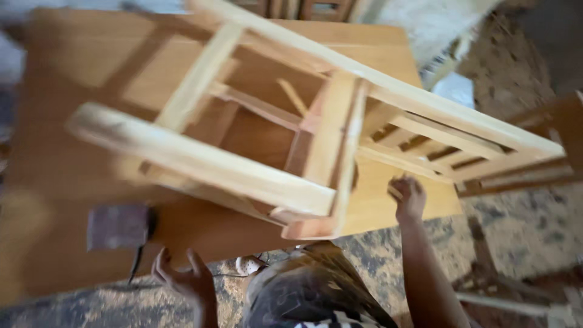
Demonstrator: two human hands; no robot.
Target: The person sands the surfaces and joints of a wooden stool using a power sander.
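Chair frame (291, 140) lies tipped on the table (54, 182), overhanging its near edge. Right hand (408, 197) curls fingers at a rail; left hand (182, 276) hangs spread, empty. Everything's pretty blurry.

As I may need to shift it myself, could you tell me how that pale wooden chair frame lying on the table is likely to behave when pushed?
The chair frame looks rigid: solid rails, joined. Probably fairly heavy and awkward, since it covers much of the table. Lying tilted on its side, it may rock or tip; the right hand is at its edge.
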